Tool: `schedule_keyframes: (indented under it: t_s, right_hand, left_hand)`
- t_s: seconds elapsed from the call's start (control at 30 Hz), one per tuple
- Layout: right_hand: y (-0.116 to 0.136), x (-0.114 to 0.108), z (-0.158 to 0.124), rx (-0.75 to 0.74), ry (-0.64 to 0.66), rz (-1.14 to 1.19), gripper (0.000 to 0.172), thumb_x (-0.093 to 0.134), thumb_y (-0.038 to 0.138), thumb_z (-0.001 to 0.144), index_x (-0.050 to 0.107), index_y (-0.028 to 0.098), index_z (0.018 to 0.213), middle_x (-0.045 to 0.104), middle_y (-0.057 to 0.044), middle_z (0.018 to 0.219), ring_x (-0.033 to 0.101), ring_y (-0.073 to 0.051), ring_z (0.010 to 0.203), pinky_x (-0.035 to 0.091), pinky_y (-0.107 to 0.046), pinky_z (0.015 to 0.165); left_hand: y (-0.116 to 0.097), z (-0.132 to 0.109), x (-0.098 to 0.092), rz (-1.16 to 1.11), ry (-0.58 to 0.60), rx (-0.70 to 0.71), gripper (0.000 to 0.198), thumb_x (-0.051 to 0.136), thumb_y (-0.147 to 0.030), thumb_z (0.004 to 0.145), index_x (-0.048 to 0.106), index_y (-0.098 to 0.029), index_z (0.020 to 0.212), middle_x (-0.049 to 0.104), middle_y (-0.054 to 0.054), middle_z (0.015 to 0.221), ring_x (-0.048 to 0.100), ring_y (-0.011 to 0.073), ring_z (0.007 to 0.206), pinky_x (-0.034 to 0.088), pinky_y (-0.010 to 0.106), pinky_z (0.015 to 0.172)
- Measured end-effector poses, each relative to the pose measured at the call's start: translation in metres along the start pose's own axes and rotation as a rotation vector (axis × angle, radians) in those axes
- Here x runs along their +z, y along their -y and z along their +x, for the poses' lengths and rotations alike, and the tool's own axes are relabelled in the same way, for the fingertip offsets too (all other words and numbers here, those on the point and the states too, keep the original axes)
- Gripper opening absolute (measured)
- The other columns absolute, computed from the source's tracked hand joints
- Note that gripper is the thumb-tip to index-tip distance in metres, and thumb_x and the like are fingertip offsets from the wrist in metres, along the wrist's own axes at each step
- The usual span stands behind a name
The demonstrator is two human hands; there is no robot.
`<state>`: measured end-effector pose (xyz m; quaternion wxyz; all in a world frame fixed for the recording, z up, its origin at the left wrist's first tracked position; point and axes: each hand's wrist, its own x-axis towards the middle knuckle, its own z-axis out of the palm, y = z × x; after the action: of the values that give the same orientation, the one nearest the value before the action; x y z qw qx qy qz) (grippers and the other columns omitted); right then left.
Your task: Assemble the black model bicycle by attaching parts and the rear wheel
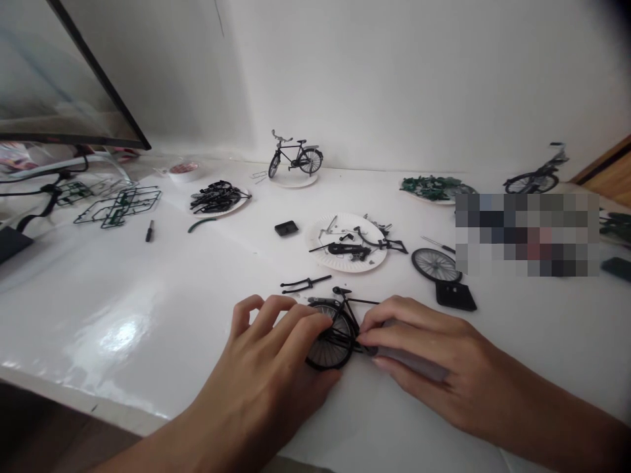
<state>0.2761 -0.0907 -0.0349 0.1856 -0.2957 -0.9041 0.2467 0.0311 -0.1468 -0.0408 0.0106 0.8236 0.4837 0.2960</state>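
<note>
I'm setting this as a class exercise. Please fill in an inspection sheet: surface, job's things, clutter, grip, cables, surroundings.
Surface: white table, glossy, bright reflection at left.
Job's things: model bike in the hands; bike fork and loose wheel lie nearby; paper plate holds parts.
Clutter: green plastic frames and small dark tool at left.
Grip: left hand on the bike's rear wheel; right hand at its frame.
Cables: black cables below the screen.
Surroundings: pale wall behind; right side partly pixelated.

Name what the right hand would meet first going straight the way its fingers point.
Probably the rear wheel of the model bicycle, just past the right hand, though depth is unclear.
</note>
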Motion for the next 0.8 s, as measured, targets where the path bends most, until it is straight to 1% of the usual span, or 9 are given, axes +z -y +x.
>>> schedule_keyframes:
  t_s: [0.2, 0.33, 0.53, 0.8]
  right_hand:
    - [0.0002, -0.0002, 0.0000, 0.003, 0.026, 0.030, 0.026, 0.055, 0.020, 0.096, 0.064, 0.026, 0.119, 0.059, -0.004, 0.125, 0.056, -0.016, 0.117, 0.048, -0.029, 0.103]
    - [0.0009, -0.0003, 0.0012, 0.011, 0.026, 0.037, 0.026, 0.055, 0.019, 0.096, 0.064, 0.026, 0.119, 0.058, -0.004, 0.125, 0.056, -0.016, 0.117, 0.047, -0.029, 0.104]
    - [0.0003, 0.0000, 0.0007, -0.005, 0.009, 0.047, 0.026, 0.055, 0.019, 0.096, 0.064, 0.026, 0.119, 0.059, -0.003, 0.123, 0.057, -0.015, 0.115, 0.048, -0.027, 0.102]
    - [0.0007, -0.0012, 0.0004, 0.001, 0.022, 0.019, 0.027, 0.054, 0.020, 0.096, 0.064, 0.028, 0.120, 0.060, -0.004, 0.124, 0.059, -0.017, 0.115, 0.050, -0.030, 0.101]
  left_hand:
    - [-0.0020, 0.0011, -0.0023, -0.013, 0.000, 0.008, 0.024, 0.065, -0.019, 0.090, 0.058, -0.019, 0.113, 0.071, 0.001, 0.105, 0.058, 0.0215, 0.100, 0.031, 0.037, 0.092]
    - [-0.0015, 0.0009, -0.0019, -0.012, 0.006, 0.011, 0.026, 0.067, -0.020, 0.089, 0.057, -0.020, 0.114, 0.071, 0.002, 0.107, 0.058, 0.0219, 0.102, 0.030, 0.038, 0.093]
    - [-0.0010, 0.0014, -0.0013, -0.005, -0.008, 0.016, 0.024, 0.066, -0.021, 0.090, 0.058, -0.020, 0.113, 0.071, 0.001, 0.106, 0.059, 0.0214, 0.099, 0.030, 0.038, 0.093]
    - [0.0006, -0.0009, 0.0016, 0.007, -0.018, 0.017, 0.026, 0.068, -0.022, 0.089, 0.059, -0.020, 0.112, 0.071, 0.002, 0.106, 0.059, 0.0220, 0.099, 0.031, 0.039, 0.093]
